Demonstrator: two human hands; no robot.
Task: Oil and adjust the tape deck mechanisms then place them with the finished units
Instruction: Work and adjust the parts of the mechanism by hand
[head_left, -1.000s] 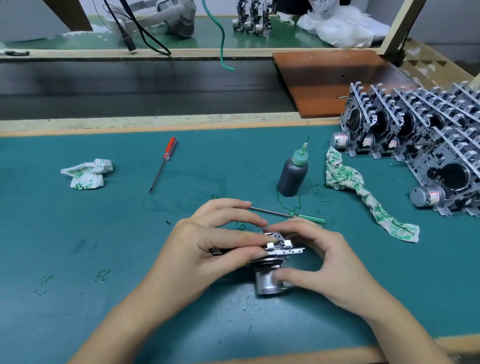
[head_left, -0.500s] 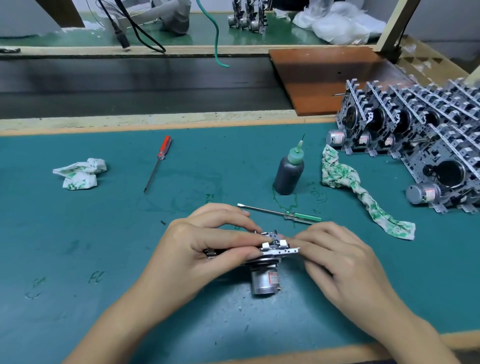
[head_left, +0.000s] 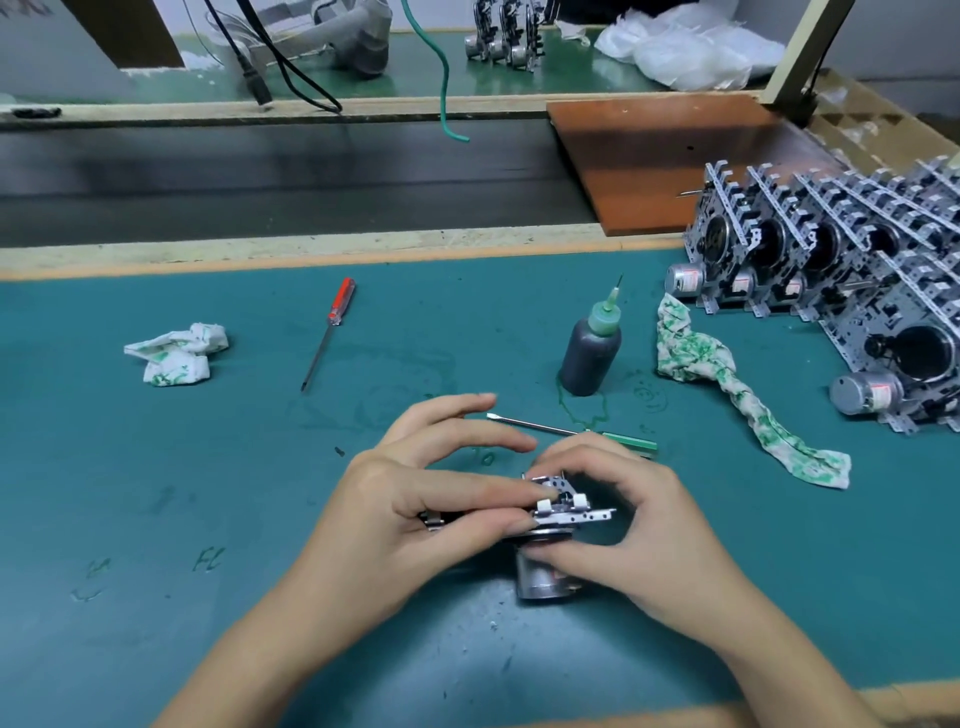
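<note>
A small metal tape deck mechanism (head_left: 561, 512) with a silver motor (head_left: 535, 579) below it sits on the green mat near me. My left hand (head_left: 431, 499) grips its left side between thumb and fingers. My right hand (head_left: 628, 525) curls round its right side, thumb on the motor and fingers over the top. A dark oil bottle (head_left: 592, 351) with a green needle cap stands behind. A green-handled screwdriver (head_left: 576, 430) lies just beyond my hands. The stack of finished units (head_left: 841, 270) stands at the right.
A red-handled screwdriver (head_left: 332, 325) lies at mid-left, and a crumpled stained rag (head_left: 176, 353) further left. A long stained rag (head_left: 737, 384) lies between the bottle and the units. A brown board (head_left: 660, 156) spans the dark conveyor (head_left: 260, 176) behind the mat.
My right hand has moved from the mechanism's right edge back round it, thumb under on the motor. My left hand keeps its grip.
</note>
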